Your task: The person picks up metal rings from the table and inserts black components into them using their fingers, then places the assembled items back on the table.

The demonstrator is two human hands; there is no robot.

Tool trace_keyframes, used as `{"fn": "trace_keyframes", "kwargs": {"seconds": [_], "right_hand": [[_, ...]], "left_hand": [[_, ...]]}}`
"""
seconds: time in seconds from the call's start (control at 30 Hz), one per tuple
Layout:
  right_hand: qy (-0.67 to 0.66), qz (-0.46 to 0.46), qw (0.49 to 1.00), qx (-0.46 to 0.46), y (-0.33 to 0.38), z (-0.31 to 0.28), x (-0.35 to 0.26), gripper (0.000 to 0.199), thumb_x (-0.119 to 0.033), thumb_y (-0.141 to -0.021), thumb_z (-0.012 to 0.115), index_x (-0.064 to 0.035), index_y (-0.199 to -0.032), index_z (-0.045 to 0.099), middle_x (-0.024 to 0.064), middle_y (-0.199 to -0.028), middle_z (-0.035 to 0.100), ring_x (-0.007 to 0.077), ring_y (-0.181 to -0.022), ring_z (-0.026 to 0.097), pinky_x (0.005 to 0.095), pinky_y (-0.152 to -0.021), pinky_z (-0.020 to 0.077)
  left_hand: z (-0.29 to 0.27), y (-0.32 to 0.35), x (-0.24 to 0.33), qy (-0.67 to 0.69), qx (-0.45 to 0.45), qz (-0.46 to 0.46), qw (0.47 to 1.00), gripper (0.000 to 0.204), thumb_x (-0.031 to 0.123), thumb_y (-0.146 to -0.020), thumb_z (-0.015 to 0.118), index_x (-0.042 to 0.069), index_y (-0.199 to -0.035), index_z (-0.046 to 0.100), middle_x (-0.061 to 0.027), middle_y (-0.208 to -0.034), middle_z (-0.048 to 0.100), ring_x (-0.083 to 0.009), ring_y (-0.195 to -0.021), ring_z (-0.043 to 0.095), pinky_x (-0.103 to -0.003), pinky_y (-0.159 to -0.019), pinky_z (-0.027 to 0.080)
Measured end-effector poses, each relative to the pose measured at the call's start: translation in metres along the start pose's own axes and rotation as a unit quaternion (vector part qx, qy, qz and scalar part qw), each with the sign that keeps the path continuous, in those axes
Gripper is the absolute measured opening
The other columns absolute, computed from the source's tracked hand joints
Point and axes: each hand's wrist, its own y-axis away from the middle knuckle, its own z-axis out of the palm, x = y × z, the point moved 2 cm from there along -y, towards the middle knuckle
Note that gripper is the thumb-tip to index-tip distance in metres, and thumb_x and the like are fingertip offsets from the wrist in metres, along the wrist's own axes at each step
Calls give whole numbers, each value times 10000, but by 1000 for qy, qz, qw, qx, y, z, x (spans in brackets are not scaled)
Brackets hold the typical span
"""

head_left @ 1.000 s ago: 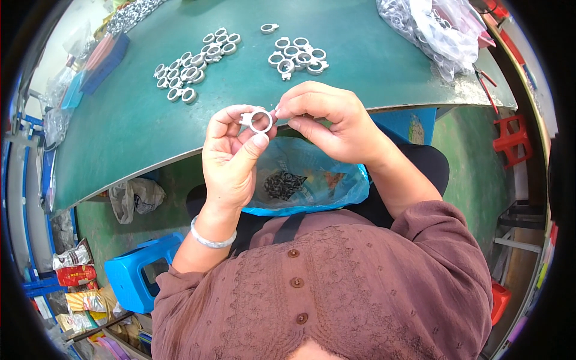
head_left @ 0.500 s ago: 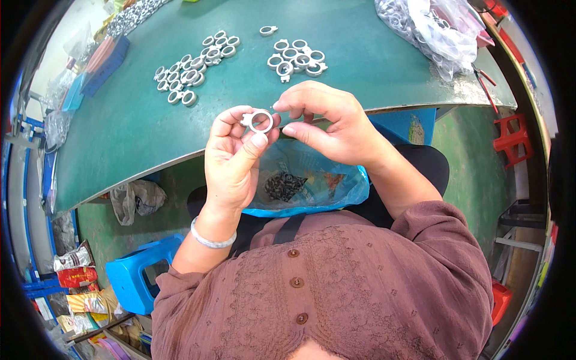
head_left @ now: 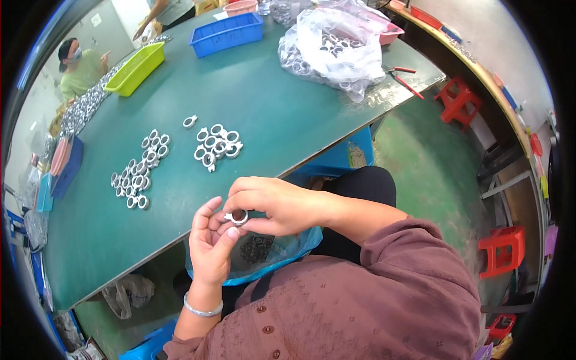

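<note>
In front of my body, above the table's near edge, a small silvery metal ring point(head_left: 240, 222) with a side tab is held between both hands. My left hand point(head_left: 208, 255), with a pale bangle at the wrist, grips its tab side with thumb and fingers. From the right my right hand point(head_left: 273, 205) closes on the ring, thumb below and fingers above, covering part of it. Under the hands, a blue plastic-lined container point(head_left: 294, 252) at my lap holds dark small pieces. Similar rings lie on the green table point(head_left: 252, 102) in a left cluster point(head_left: 142, 171) and a right cluster point(head_left: 217, 144).
One single ring point(head_left: 189, 122) lies apart. Farther back are a yellow-green tray point(head_left: 137, 69), a blue tray point(head_left: 227, 34) and a clear bag of rings point(head_left: 336, 48). Red-handled pliers point(head_left: 405, 81) rest at the right edge. Red stools point(head_left: 503, 252) stand on the floor. Another person point(head_left: 84, 72) is across the table.
My view has turned right and up, showing more of the far table. My right hand, apart from the ring before, has come in and closed on it. My left hand still holds the ring.
</note>
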Motion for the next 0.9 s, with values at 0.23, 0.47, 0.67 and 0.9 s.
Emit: {"fn": "trace_keyframes", "kwargs": {"seconds": [0.23, 0.47, 0.67, 0.9], "right_hand": [[243, 113, 924, 271, -6, -128, 21, 294, -74, -694, 653, -35, -979, 592, 42, -834, 571, 109, -726, 522, 244, -648, 437], [500, 174, 795, 297, -6, -255, 80, 451, -314, -699, 664, -81, -1076, 575, 120, -1031, 592, 260, -918, 586, 344, -805, 451], [362, 52, 924, 111, -36, -122, 53, 312, -178, -746, 641, -33, -1016, 580, 108, -938, 590, 232, -823, 570, 312, -725, 462], [290, 124, 949, -21, -54, -29, 64, 330, -221, -727, 649, -20, -979, 577, 133, -956, 527, 302, -938, 480, 365, -832, 394]], "left_hand": [[-17, 8, -5, -77, 7, 16, 997, 321, 17, -819, 529, -27, -1129, 457, -141, -991, 562, -204, -859, 595, -297, -756, 504], [-26, 13, -14, -84, -13, -22, 996, 252, -5, -819, 542, -42, -1065, 508, -116, -948, 585, -164, -834, 592, -283, -756, 495], [-29, 16, -14, -121, 8, -31, 992, 228, 29, -829, 534, -39, -1046, 520, -117, -917, 600, -167, -797, 592, -279, -727, 493], [-30, 19, -13, -111, 6, -43, 993, 226, 38, -829, 543, -31, -1043, 527, -110, -916, 599, -158, -792, 587, -273, -723, 490]]}}
